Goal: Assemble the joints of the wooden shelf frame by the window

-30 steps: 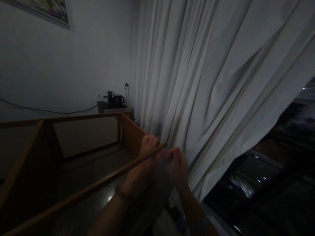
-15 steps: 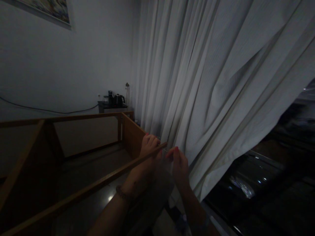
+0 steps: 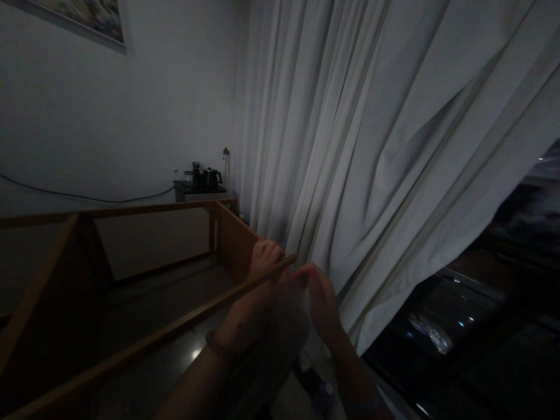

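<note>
A long wooden rail [image 3: 175, 324] of a wooden frame runs from the lower left up to the middle of the view. My left hand [image 3: 262, 274] reaches under this rail and closes around its far end, at the corner with the wooden end panel [image 3: 236, 236]. Its fingers show beyond the rail, and the thumb lies on the near side. Close by, my right hand [image 3: 321, 294] is pinched at the rail's end. A thin pale sliver shows near its fingertips, too small and dark to name.
White curtains [image 3: 359, 146] hang just behind and to the right of my hands. A wooden divider [image 3: 39, 280] crosses the frame at left. Beyond it, a small cabinet [image 3: 201, 194] bears a black kettle [image 3: 212, 177]. A black cable [image 3: 96, 200] runs along the wall.
My right hand's raised finger has curled down and inward, and the wrist has turned slightly. The left hand and the wooden frame have stayed in place.
</note>
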A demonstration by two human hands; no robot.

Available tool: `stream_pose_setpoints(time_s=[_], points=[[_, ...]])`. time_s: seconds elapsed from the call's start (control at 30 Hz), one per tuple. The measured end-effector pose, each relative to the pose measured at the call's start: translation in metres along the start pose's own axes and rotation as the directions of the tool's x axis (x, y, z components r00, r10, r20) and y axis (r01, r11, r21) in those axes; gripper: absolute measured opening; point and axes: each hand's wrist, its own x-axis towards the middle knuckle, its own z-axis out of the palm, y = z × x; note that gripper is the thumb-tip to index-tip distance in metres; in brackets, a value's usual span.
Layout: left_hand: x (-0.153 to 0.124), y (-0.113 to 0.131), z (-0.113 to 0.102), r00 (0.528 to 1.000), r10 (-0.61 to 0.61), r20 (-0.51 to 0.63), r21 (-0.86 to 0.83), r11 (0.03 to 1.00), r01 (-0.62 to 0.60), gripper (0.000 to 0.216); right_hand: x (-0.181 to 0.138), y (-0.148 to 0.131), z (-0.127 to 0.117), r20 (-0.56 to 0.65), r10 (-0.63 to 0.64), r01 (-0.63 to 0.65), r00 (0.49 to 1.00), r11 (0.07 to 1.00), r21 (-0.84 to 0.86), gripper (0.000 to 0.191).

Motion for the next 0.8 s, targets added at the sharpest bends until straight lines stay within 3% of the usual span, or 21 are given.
stream_pose_setpoints(time_s=[0.13,0.23,0.3,0.37,0.43,0.5,0.67,0.8], points=[[0.0,-0.001,0.001,1.0,0.0,-0.028,-0.007,1.0,0.0,0.008,0.0,0.003,-0.006,0.065,0.009,-0.012,0.998,0.999,0.05,0.038],[0.001,-0.001,0.001,0.999,0.012,-0.049,-0.004,1.0,-0.013,0.01,0.001,0.01,-0.009,-0.001,0.022,-0.022,1.0,0.997,0.071,0.027],[0.002,-0.001,0.001,0.999,0.008,-0.048,0.008,1.0,-0.007,0.01,0.002,0.014,-0.012,-0.072,-0.034,0.033,0.997,0.999,-0.006,0.022],[0.002,-0.002,0.002,0.999,0.0,-0.038,0.016,1.0,0.0,0.01,0.004,0.018,-0.018,-0.093,-0.176,0.16,0.98,0.974,-0.158,0.013],[0.002,-0.004,0.003,0.999,0.007,-0.042,0.007,1.0,-0.007,0.01,0.005,0.021,-0.025,-0.039,-0.338,0.312,0.94,0.902,-0.297,0.011],[0.001,-0.006,0.004,0.999,0.021,-0.05,-0.011,1.0,-0.021,0.01,0.007,0.022,-0.032,0.062,-0.439,0.43,0.896,0.824,-0.369,0.022],[0.001,-0.007,0.005,0.998,0.019,-0.066,-0.007,1.0,-0.02,0.009,0.007,0.025,-0.043,0.256,-0.518,0.576,0.816,0.699,-0.424,0.047],[0.002,-0.004,0.003,0.997,0.033,-0.075,-0.009,0.999,-0.034,0.009,0.008,0.023,-0.046,0.284,-0.524,0.592,0.803,0.644,-0.485,0.039]])
